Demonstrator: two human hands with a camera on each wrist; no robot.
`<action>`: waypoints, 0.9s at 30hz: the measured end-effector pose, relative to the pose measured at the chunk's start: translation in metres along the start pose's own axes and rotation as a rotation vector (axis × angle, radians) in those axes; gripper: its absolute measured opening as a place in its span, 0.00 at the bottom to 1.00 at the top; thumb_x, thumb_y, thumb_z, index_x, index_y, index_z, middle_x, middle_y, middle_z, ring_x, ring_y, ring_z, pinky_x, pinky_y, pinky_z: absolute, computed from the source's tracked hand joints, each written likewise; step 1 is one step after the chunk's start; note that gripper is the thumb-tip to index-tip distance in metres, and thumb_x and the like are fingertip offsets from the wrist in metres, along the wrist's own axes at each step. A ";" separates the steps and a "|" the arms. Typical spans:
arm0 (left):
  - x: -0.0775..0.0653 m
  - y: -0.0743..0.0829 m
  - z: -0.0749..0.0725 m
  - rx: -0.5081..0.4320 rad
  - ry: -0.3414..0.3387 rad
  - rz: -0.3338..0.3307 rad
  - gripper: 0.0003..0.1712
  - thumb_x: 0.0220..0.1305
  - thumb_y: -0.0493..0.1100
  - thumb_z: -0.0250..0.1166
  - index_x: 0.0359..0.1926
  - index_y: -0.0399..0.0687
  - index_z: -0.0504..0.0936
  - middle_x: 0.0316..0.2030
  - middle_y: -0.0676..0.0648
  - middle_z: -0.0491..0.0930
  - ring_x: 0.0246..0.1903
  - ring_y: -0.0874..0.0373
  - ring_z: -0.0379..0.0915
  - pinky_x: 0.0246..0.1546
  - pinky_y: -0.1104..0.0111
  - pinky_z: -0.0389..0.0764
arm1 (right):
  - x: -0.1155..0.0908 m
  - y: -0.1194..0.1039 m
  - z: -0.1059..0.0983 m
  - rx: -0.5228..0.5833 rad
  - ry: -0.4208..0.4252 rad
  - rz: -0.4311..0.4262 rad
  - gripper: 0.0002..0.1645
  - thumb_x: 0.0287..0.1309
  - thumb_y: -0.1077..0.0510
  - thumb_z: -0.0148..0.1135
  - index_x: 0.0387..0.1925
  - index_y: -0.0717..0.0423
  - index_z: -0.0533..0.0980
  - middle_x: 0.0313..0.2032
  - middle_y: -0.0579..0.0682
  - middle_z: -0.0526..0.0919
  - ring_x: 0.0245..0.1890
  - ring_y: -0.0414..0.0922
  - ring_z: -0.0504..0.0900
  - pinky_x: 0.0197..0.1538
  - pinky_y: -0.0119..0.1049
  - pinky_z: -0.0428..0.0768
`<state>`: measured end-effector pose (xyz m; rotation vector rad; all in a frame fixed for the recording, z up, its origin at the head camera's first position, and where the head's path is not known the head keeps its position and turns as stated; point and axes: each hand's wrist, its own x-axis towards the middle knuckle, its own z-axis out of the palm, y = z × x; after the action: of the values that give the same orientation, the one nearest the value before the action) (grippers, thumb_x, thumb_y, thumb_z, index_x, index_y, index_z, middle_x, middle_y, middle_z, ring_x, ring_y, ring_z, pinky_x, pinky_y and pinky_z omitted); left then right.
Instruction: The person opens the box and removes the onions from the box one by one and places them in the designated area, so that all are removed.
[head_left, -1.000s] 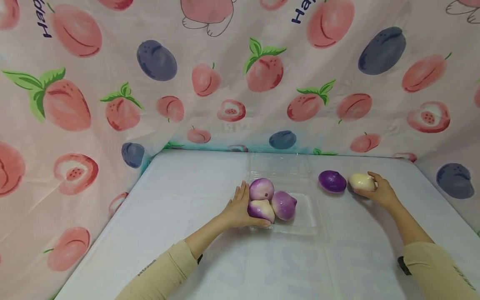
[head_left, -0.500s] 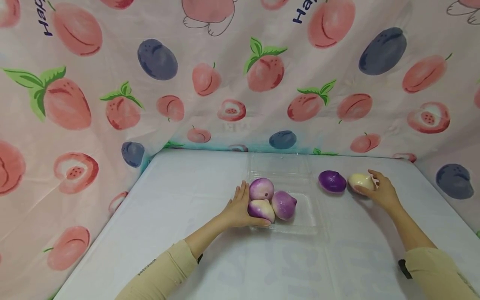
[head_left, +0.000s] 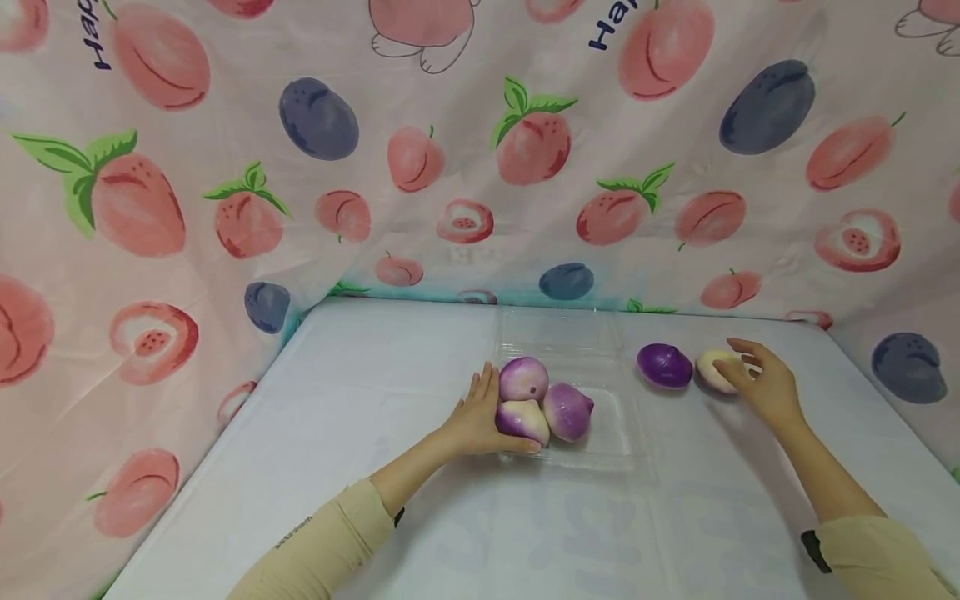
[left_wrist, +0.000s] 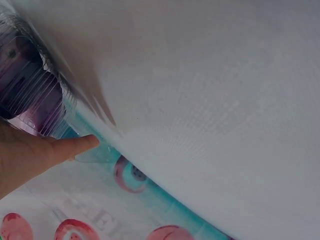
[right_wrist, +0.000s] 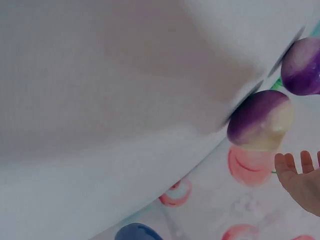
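Observation:
In the head view, my left hand (head_left: pixel 472 425) rests with straight fingers along the left side of a clear plastic clamshell box (head_left: pixel 617 433), thumb along its front edge. Three onions sit inside: a purple-white one (head_left: pixel 522 379) at the back, a paler one (head_left: pixel 523 421) in front, a purple one (head_left: pixel 570 412) to their right. My right hand (head_left: pixel 776 392) is beside a pale onion (head_left: pixel 708 369), thumb and fingers apart and partly covering it. The right wrist view shows a gap between these fingers (right_wrist: pixel 305 162) and that onion (right_wrist: pixel 262 120), whose other side is purple.
A dark purple onion (head_left: pixel 664 367) lies just left of the pale one, right of the box. The box's transparent lid (head_left: pixel 558 329) lies folded back behind it. A fruit-print curtain (head_left: pixel 450 150) hangs along the far edge of the white table (head_left: pixel 360 383).
My right hand has let go of the pale onion and drawn slightly back, its thumb and fingers spreading. The onion stays by the dark purple one. The left hand has stayed put.

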<state>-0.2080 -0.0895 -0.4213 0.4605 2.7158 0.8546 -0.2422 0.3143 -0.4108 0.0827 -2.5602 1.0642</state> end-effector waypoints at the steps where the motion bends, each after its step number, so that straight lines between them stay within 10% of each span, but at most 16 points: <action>1: 0.000 0.000 0.000 -0.002 0.001 0.000 0.75 0.43 0.70 0.69 0.73 0.38 0.31 0.74 0.41 0.26 0.73 0.43 0.23 0.67 0.40 0.45 | -0.001 -0.003 0.001 0.007 0.001 -0.011 0.29 0.62 0.53 0.59 0.57 0.70 0.69 0.56 0.73 0.71 0.50 0.43 0.74 0.47 0.23 0.70; 7: 0.002 -0.001 0.000 -0.002 -0.001 0.006 0.75 0.43 0.70 0.69 0.73 0.38 0.31 0.74 0.41 0.25 0.73 0.43 0.23 0.68 0.40 0.45 | -0.008 -0.015 0.012 0.059 -0.049 -0.082 0.24 0.61 0.56 0.60 0.53 0.68 0.73 0.53 0.69 0.75 0.40 0.13 0.60 0.42 0.07 0.64; 27: 0.000 0.000 0.000 0.003 0.008 0.007 0.75 0.43 0.70 0.69 0.73 0.38 0.32 0.74 0.40 0.27 0.73 0.42 0.24 0.68 0.40 0.45 | -0.028 -0.075 0.059 0.251 -0.142 -0.273 0.25 0.53 0.65 0.66 0.51 0.73 0.72 0.48 0.71 0.77 0.45 0.19 0.70 0.49 0.09 0.68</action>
<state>-0.2083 -0.0898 -0.4215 0.4683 2.7249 0.8570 -0.2197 0.2169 -0.4085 0.5735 -2.4295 1.3012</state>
